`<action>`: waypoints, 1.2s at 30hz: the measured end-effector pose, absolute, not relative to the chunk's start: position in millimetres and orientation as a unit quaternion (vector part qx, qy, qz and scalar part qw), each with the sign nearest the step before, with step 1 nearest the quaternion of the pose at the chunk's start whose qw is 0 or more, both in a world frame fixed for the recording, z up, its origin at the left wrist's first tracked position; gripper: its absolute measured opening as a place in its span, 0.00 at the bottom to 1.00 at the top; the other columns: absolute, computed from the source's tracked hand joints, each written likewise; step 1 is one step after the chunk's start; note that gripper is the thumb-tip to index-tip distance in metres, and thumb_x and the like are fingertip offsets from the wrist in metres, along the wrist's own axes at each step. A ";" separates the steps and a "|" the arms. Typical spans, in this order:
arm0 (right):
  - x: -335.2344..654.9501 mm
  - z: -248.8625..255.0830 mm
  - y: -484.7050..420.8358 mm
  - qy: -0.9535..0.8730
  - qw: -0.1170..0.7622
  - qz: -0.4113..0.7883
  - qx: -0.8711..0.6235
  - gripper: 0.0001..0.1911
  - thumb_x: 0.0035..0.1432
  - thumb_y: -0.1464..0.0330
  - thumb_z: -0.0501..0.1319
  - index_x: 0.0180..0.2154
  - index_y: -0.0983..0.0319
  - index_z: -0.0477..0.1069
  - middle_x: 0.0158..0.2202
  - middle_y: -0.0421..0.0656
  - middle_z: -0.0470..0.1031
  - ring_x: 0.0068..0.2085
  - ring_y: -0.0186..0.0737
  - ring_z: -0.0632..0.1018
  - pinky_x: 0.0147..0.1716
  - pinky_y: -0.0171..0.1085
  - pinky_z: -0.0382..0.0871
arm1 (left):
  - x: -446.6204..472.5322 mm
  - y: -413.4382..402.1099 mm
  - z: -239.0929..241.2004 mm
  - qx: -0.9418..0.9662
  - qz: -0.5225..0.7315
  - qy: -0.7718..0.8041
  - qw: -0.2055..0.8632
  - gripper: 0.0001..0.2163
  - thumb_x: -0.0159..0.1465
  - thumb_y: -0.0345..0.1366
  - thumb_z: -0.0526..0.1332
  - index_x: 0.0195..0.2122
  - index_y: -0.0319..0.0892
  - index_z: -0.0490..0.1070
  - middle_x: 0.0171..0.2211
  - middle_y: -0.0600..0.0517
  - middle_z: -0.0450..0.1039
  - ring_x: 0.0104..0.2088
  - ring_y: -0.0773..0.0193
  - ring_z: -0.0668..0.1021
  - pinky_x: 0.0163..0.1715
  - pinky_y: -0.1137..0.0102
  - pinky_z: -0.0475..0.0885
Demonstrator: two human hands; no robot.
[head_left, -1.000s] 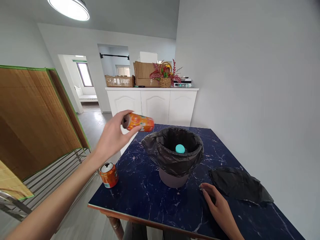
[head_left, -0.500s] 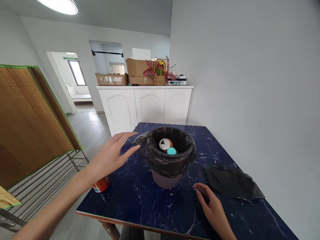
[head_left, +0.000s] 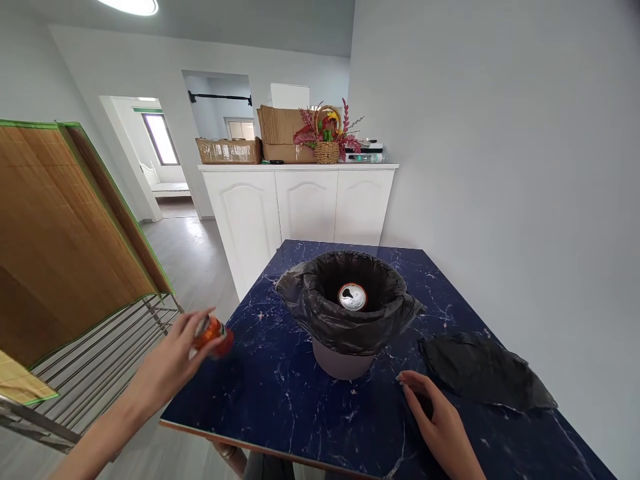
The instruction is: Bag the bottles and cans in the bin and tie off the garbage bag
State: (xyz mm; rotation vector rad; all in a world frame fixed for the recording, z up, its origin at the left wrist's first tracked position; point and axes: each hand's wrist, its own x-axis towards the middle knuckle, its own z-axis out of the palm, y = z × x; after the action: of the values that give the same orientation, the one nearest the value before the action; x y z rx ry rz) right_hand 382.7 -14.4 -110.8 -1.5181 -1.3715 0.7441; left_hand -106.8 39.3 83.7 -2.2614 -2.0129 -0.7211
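My left hand (head_left: 167, 363) is closed around an orange drink can (head_left: 214, 335) at the left edge of the dark blue marble table (head_left: 280, 393). A small grey bin lined with a black bag (head_left: 350, 310) stands mid-table, and another orange can (head_left: 353, 297) lies inside it, silver top facing up. My right hand (head_left: 437, 427) rests flat on the table in front of the bin, to its right, fingers spread and holding nothing. It lies just left of a loose black plastic bag (head_left: 485, 380).
A bamboo screen (head_left: 65, 240) and a metal rack (head_left: 100, 360) stand to the left of the table. A white cabinet (head_left: 305, 200) behind the table carries cardboard boxes and a flower basket (head_left: 327, 143). A grey wall runs along the right.
My left hand let the first can drop into the bin, then came back down to the table's left edge and closed on the second can. My right hand stayed put.
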 end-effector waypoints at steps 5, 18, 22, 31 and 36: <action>379.6 -105.5 -14.5 -0.562 0.472 0.295 -0.612 0.23 0.68 0.45 0.60 0.53 0.52 0.78 0.52 0.48 0.84 0.52 0.55 0.85 0.48 0.47 0.84 | -25.3 35.6 181.9 -0.665 -0.482 -0.561 0.102 0.29 0.66 0.55 0.66 0.65 0.52 0.65 0.57 0.47 0.75 0.45 0.49 0.81 0.48 0.54 0.79; 378.0 -99.8 -11.2 -0.561 0.475 0.293 -0.612 0.23 0.69 0.45 0.59 0.52 0.52 0.79 0.53 0.49 0.83 0.52 0.55 0.85 0.50 0.48 0.84 | 105.7 126.4 196.3 -0.907 -0.235 -0.346 -0.042 0.21 0.70 0.44 0.65 0.62 0.50 0.68 0.64 0.46 0.70 0.56 0.49 0.79 0.53 0.56 0.77; 378.3 -101.4 -11.4 -0.553 0.479 0.300 -0.612 0.23 0.67 0.44 0.60 0.52 0.51 0.80 0.51 0.48 0.84 0.51 0.55 0.85 0.48 0.48 0.85 | 102.0 121.5 197.0 -0.911 -0.219 -0.333 -0.104 0.22 0.75 0.51 0.58 0.67 0.53 0.67 0.67 0.48 0.71 0.64 0.48 0.75 0.62 0.55 0.72; 390.2 -55.3 7.3 -0.544 0.513 0.404 -0.526 0.23 0.68 0.45 0.61 0.50 0.54 0.79 0.50 0.49 0.83 0.48 0.53 0.85 0.51 0.48 0.82 | 28.9 121.0 156.3 -0.727 -0.331 -0.560 -0.219 0.31 0.71 0.63 0.55 0.62 0.43 0.70 0.62 0.40 0.76 0.61 0.46 0.78 0.56 0.55 0.77; 403.8 21.2 45.7 -0.456 0.545 0.507 -0.487 0.28 0.67 0.44 0.62 0.56 0.56 0.78 0.53 0.53 0.83 0.49 0.57 0.86 0.47 0.52 0.83 | 18.8 129.9 129.1 -0.618 -0.249 -0.535 -0.520 0.35 0.69 0.70 0.50 0.58 0.47 0.76 0.61 0.44 0.79 0.59 0.48 0.80 0.56 0.59 0.78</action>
State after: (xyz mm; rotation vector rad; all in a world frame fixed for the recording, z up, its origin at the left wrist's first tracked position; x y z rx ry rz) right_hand 403.8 45.7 21.2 -1.1552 -1.0823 1.2032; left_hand 18.8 129.9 129.1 -3.0612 -2.6519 -1.2350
